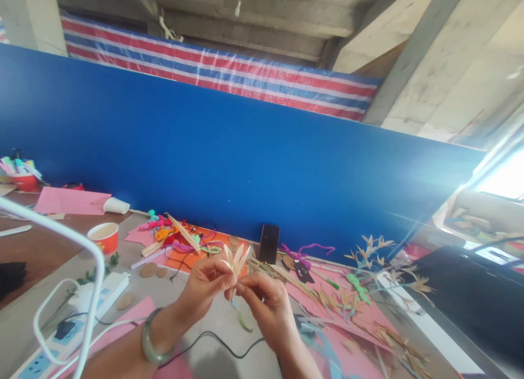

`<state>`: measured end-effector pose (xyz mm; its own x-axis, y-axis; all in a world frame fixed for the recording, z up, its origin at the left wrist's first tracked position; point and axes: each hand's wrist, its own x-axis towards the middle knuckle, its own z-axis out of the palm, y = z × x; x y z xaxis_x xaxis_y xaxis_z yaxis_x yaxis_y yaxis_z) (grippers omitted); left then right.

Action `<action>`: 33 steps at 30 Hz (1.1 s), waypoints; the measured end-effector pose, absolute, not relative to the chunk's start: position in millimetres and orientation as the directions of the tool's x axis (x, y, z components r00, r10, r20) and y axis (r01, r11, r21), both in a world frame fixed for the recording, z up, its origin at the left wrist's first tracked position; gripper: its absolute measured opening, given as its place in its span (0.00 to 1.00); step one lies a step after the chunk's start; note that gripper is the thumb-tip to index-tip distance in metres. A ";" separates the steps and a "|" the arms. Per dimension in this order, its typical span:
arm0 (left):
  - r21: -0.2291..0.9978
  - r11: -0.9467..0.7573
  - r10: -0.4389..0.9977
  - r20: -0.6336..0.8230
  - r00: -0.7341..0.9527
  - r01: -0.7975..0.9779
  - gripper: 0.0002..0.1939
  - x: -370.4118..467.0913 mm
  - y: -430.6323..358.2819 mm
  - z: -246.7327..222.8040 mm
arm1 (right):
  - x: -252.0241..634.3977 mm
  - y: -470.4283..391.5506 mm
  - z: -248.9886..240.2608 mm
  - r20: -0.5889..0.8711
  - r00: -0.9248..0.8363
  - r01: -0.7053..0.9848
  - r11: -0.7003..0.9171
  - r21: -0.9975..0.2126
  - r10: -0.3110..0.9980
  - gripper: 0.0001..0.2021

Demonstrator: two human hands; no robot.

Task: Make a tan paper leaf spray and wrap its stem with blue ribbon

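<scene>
My left hand [213, 280], with a pale green bangle [148, 338] at the wrist, pinches the base of a cream flower of dried, pointed petals [236, 257]. The petals fan upward above my fingers. My right hand [262, 294] is closed at the same base, its thumb and fingertips meeting those of the left. Below the fingers hangs a short stem ending in a green leaf-like piece [244, 321]. Both hands are raised over the grey tabletop, and the exact grip point is hidden by the fingers.
A power strip [88, 313] and white cable lie at the left, near a paper cup [104, 238]. Coloured pipe cleaners [161, 226] are heaped behind. A phone [269, 242] leans on the blue partition [245, 149]. Dried stalks [339, 305] cover pink paper [360, 335] at the right.
</scene>
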<state>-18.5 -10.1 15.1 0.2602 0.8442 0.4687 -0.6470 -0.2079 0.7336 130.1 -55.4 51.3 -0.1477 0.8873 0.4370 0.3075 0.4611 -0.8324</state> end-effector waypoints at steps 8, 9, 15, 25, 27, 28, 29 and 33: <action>0.753 -0.148 0.789 0.481 0.383 -0.641 0.16 -24.4 -11.7 18.7 | 137.1 -53.1 44.6 0.164 -0.259 0.015 0.173 -0.985 0.952 0.11; 0.749 -0.147 0.784 0.486 0.385 -0.646 0.16 -24.8 -12.3 19.4 | 138.2 -52.2 43.4 0.141 -0.291 -0.017 0.142 -0.990 0.946 0.10; 0.745 -0.139 0.724 0.526 0.445 -0.653 0.09 -26.8 -11.9 18.7 | 141.1 -47.6 38.4 0.067 -0.455 -0.174 -0.015 -0.985 0.888 0.11; 0.776 -0.096 0.752 0.466 0.466 -0.623 0.04 -27.5 -11.6 13.2 | 142.5 -43.0 35.0 0.051 -0.468 -0.168 -0.032 -0.985 0.882 0.14; 0.776 -0.123 0.763 0.473 0.441 -0.618 0.04 -26.3 -12.0 14.5 | 142.5 -43.0 36.4 0.081 -0.435 -0.120 0.032 -0.992 0.897 0.13; 0.777 -0.144 0.771 0.476 0.423 -0.612 0.05 -25.7 -11.9 15.4 | 142.2 -43.5 38.1 0.109 -0.402 -0.069 0.089 -0.994 0.909 0.12; 0.779 -0.164 0.780 0.478 0.403 -0.605 0.06 -25.0 -11.8 16.3 | 141.8 -44.5 40.2 0.147 -0.353 -0.006 0.155 -0.988 0.924 0.12; 0.809 -0.201 0.813 0.452 0.366 -0.552 0.08 -23.4 -11.9 20.6 | 138.1 -50.1 49.2 0.352 -0.137 0.203 0.374 -0.905 0.926 0.09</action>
<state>-23.4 -11.9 20.6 0.3663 0.8135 0.4518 -0.5524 -0.2006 0.8091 138.1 -50.1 49.2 -0.1368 0.9260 0.3518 0.2031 0.3738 -0.9050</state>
